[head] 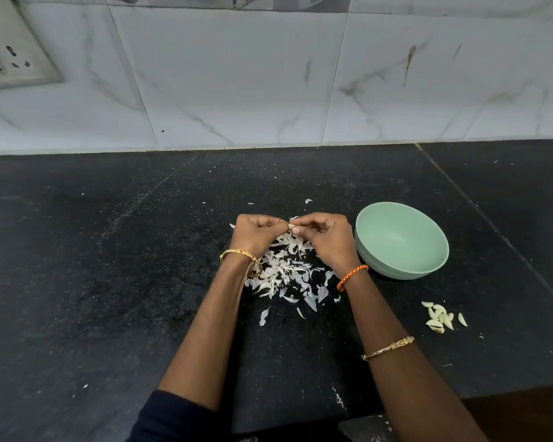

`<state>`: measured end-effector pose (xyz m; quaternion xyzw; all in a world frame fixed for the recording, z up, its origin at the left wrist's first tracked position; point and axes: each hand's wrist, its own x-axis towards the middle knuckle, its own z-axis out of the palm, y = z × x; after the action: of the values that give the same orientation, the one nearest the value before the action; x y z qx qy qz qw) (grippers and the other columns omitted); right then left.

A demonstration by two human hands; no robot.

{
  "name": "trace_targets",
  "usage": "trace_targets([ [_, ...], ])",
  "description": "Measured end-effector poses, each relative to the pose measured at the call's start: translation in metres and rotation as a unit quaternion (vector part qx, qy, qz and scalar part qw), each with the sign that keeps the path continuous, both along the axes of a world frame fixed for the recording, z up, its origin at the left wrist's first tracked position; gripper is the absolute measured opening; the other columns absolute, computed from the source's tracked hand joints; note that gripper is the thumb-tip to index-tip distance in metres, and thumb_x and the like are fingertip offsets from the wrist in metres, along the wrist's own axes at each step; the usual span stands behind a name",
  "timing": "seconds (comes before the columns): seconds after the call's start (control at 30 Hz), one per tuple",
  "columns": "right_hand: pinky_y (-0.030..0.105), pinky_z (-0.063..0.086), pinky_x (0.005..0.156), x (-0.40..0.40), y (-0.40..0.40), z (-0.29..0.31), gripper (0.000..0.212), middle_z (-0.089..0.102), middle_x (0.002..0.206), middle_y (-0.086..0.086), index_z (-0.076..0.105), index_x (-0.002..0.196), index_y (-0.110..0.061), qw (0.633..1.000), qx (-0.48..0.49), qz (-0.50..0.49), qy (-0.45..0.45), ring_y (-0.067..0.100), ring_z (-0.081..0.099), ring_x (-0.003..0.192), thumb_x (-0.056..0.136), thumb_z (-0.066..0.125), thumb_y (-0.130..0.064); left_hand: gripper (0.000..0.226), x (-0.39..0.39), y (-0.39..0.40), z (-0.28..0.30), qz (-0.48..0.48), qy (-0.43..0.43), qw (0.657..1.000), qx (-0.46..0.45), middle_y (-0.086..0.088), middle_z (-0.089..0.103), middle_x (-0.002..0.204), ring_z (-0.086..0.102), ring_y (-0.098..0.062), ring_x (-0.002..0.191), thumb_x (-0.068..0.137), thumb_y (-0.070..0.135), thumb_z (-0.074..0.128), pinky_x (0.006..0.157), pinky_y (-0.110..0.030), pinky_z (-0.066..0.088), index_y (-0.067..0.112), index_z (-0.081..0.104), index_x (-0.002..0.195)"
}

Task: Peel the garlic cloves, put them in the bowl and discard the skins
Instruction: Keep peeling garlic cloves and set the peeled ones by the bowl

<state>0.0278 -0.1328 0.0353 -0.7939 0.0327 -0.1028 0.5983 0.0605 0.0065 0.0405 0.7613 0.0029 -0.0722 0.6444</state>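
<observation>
- Head view: the left hand (256, 234) and right hand (324, 236) meet above the black countertop (109, 282), fingers of both curled and pinching one small garlic clove (290, 226) between them.
- A heap of papery skins (284, 272) lies on the counter directly beneath the hands and wrists.
- The green bowl (406, 266) stands just right of the right hand; its inside looks bare.
- Peeled cloves (441, 317) lie in a small cluster on the counter, nearer the person than the bowl.
</observation>
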Motion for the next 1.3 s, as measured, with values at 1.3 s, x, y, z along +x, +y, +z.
trace_targets([
  [1.3, 0.018, 0.053, 0.064, -0.011, -0.001, -0.015, 0.018, 0.069, 0.092, 0.005, 0.069, 0.098, -0.008, 0.98, 0.198, 0.035, 0.015, 0.004, 0.062, 0.07, 0.091, 0.057, 0.004, 0.017, -0.01, 0.008, 0.022, -0.085, 0.04, 0.996, 0.004, 0.017, 0.049, 0.035, 0.043, 0.007, 0.032, 0.085, 0.01, 0.068, 0.04, -0.002, 0.03, -0.002, 0.069, 0.098],
])
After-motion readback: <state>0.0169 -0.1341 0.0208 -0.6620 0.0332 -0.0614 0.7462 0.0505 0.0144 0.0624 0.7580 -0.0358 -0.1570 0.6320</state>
